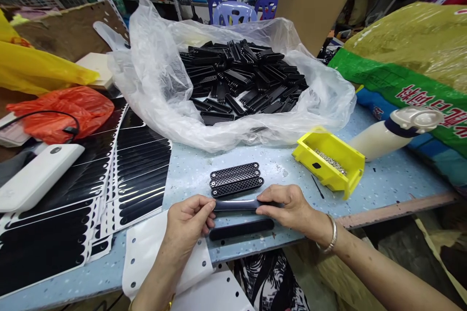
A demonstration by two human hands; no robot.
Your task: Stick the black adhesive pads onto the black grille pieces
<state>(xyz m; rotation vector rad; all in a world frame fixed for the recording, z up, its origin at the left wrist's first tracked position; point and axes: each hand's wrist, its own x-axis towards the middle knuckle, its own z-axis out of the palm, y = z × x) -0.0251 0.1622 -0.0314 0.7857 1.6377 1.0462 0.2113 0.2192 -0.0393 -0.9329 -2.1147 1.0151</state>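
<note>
A dark, glossy strip [236,205] with rounded ends is stretched between my two hands, just above the table's front edge. The thumb and fingers of my left hand [189,216] pinch its left end. At the right end, my right hand [290,206] grips it the same way; whether a bar lies under the strip I cannot tell. Right behind it lie black bars with a crosshatched face and small screws [236,180], side by side. Nearer to me, a smooth black bar [241,229] rests parallel to the strip.
A clear plastic bag [233,136] heaped with black bars [241,77] fills the back. Right of my hands stand a yellow bin [306,155] of small metal pieces and a tilted bottle [379,141]. Sheets of black strips [142,170] and a white power bank [40,175] lie left.
</note>
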